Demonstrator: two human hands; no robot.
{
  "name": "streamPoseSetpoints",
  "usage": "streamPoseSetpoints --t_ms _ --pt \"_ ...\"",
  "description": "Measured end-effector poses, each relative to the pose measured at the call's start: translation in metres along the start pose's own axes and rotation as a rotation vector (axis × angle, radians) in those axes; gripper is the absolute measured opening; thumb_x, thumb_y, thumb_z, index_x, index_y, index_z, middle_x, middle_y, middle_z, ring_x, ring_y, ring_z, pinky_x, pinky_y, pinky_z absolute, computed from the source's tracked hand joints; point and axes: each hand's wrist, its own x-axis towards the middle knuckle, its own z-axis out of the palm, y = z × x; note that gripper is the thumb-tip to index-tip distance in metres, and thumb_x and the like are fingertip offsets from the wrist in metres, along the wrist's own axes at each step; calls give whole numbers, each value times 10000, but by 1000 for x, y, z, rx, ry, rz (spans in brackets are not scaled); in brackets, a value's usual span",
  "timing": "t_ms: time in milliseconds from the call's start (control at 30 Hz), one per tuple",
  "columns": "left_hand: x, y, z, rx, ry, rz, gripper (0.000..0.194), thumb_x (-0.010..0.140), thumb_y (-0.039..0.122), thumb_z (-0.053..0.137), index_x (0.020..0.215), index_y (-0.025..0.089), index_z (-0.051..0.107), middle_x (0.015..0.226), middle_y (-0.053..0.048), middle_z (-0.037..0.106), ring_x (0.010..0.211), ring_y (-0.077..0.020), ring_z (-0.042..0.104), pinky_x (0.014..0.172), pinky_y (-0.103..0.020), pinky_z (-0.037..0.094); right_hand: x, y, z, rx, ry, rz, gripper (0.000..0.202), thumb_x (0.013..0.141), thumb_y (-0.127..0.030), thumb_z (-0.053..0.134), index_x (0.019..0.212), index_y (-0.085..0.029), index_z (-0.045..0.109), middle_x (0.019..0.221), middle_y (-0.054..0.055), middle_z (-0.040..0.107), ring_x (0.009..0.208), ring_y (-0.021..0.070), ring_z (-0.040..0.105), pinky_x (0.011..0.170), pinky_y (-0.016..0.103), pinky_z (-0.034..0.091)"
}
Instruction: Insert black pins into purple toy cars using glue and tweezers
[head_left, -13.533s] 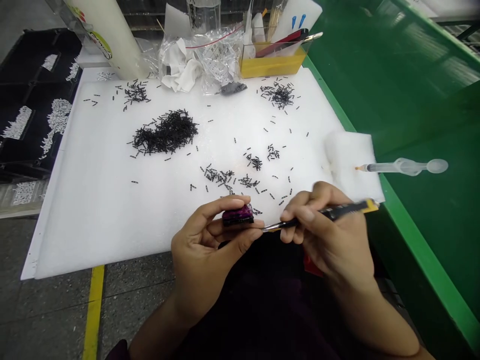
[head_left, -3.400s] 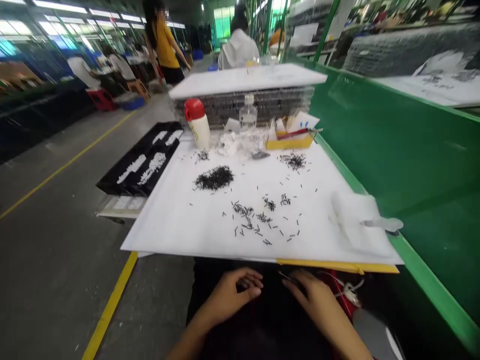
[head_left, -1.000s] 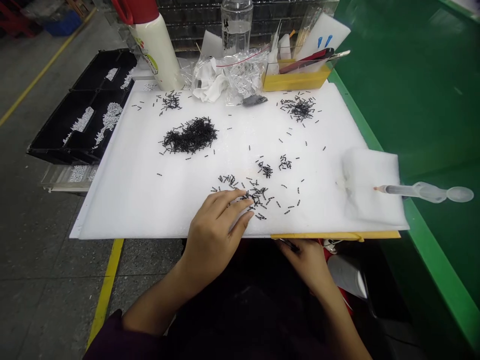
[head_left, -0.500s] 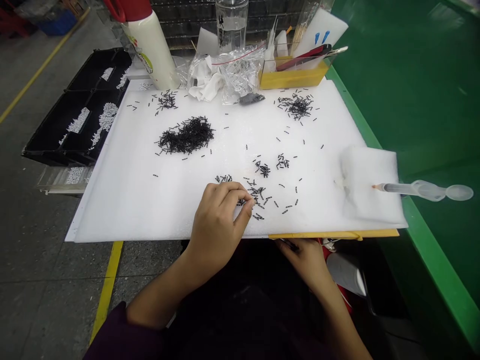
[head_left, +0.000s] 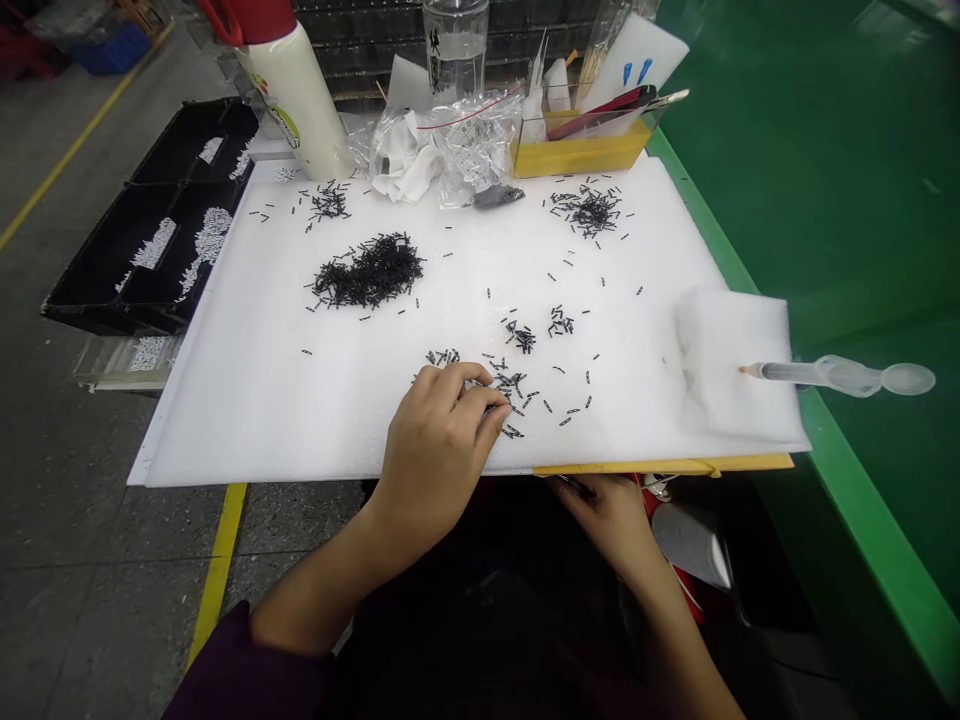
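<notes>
My left hand (head_left: 439, 440) reaches over the front of the white foam sheet (head_left: 240, 400). Its thumb and forefinger are pinched together at a loose scatter of small black strips (head_left: 512, 383); whatever lies between the fingertips is too small to make out. Beyond the knuckles, a few more strips (head_left: 444, 356) are partly covered by the hand. My right hand (head_left: 611, 515) is low, at the sheet's front edge, closed around a slim dark tool (head_left: 576, 487) whose far end is hidden under the edge. Two little clusters (head_left: 523, 337) of strips lie just past the scatter.
A big black heap (head_left: 371, 272) and smaller piles (head_left: 592, 212) sit farther back. Behind them stand a bottle (head_left: 300, 100), plastic bags (head_left: 480, 140) and a yellow tool box (head_left: 581, 155). A syringe (head_left: 810, 373) rests on a foam block (head_left: 750, 410); black trays (head_left: 97, 250) are left.
The view has shifted slightly. My left hand stays at the same scatter, its forefinger and thumb moved a little over the strips. My right hand keeps its place at the edge.
</notes>
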Motion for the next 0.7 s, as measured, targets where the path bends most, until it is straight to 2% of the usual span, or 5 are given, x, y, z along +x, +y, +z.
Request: streamPoseSetpoints --t_ms 133,267,433,600,700 --pt "1 -1 0 -77 -19 -42 72 1082 158 648 1052 187 706 1081 -75 776 992 -251 706 830 -395 633 0 0 0 2 4 -3 243 942 -360 679 808 -244 845 839 87 861 736 306 818 640 355 606" --pt "3 -6 -4 -99 51 -83 76 1112 200 611 1064 196 670 1071 -67 764 992 -235 723 834 -371 636 1 1 0 2 12 -6 243 939 -360 674 813 -242 845 855 93 864 728 308 816 620 351 593" --pt "3 -7 -8 -52 31 -75 102 1074 105 635 1102 174 705 1094 -82 760 1008 -249 707 830 -384 629 1 1 -1 3 13 -16 254 943 -371 674 799 -242 839 784 79 847 663 298 800 585 346 573" --pt "0 -2 -7 -9 -33 -34 65 1034 186 737 1097 173 732 1130 -104 744 1007 -274 695 807 -414 637 2 1 0 14 19 -31 233 957 -373 678 948 -257 880 975 89 880 873 339 850 669 367 627" --pt "1 -1 -6 -5 -69 -59 32 1041 150 709 1052 172 729 1117 -97 740 999 -267 689 802 -404 633 2 1 1 18 27 -38 243 962 -369 673 1018 -264 885 1009 85 880 933 345 853 704 377 641"
